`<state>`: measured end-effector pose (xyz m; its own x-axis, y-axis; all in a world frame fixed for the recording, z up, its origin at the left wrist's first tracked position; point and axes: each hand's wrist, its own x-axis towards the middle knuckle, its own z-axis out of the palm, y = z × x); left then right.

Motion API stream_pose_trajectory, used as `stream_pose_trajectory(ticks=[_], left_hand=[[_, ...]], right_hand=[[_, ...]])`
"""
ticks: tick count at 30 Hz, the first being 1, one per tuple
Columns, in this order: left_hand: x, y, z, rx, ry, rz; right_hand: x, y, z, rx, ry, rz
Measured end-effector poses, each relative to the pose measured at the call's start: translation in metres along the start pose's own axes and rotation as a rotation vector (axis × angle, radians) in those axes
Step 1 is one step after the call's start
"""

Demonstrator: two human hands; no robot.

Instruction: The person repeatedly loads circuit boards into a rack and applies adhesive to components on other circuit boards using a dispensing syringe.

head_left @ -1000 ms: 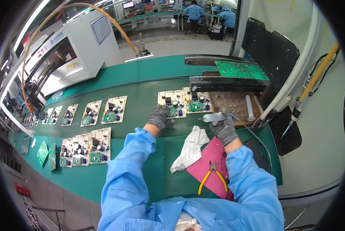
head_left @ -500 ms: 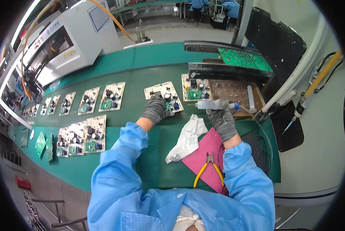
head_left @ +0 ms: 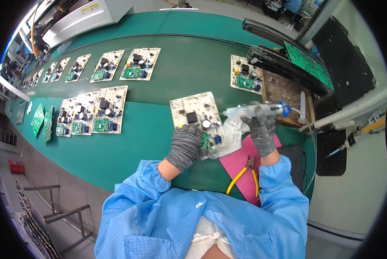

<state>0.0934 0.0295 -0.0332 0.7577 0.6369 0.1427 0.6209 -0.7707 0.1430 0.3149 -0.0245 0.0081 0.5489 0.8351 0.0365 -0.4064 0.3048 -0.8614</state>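
Note:
My left hand (head_left: 186, 146), in a grey glove, grips the lower edge of a cream circuit board (head_left: 185, 105) that carries black, white and green components. The board is lifted and tilted above the green bench. In my gloved right hand (head_left: 262, 129) is a clear dispensing syringe (head_left: 245, 112), its fingers closed around the barrel. From the syringe's blue cap a thin hose runs off to the right. Its needle tip points left, close to the board's right edge; whether it touches cannot be made out. Beneath the syringe lies a crumpled white cloth (head_left: 232, 139).
Yellow-handled cutters (head_left: 242, 176) lie on a pink cloth (head_left: 269, 141). Several similar boards (head_left: 140, 64) line the belt, and others (head_left: 110, 110) overlap at left. One board (head_left: 246, 74) sits beside the black rail (head_left: 284, 69). A second syringe tube (head_left: 302, 108) stands in the wooden tray (head_left: 281, 88).
My left hand has brought the circuit board nearer to my body and to the right. The syringe has come along, its tip now at the board. The head view has tilted downward.

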Motion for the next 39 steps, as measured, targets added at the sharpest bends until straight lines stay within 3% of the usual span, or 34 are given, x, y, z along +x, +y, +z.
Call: stream_pose_trajectory(ticks=[2, 5, 12, 18, 39], left_hand=[[0.006, 0.009, -0.017, -0.131, -0.125, 0.007], [0.005, 0.020, -0.005, -0.186, -0.032, 0.044], [0.008, 0.018, 0.009, -0.196, -0.049, 0.072], [0.009, 0.016, 0.012, -0.279, -0.023, 0.075], [0.008, 0.016, 0.010, -0.260, -0.047, 0.085]], right_hand=[[0.003, 0.002, -0.003, -0.075, -0.036, 0.001], [0.002, 0.003, 0.003, -0.132, -0.018, -0.039], [0.008, 0.011, -0.002, -0.252, 0.049, -0.008], [0.014, 0.019, -0.012, -0.464, -0.036, -0.008], [0.013, 0.027, -0.014, -0.451, -0.026, -0.021]])
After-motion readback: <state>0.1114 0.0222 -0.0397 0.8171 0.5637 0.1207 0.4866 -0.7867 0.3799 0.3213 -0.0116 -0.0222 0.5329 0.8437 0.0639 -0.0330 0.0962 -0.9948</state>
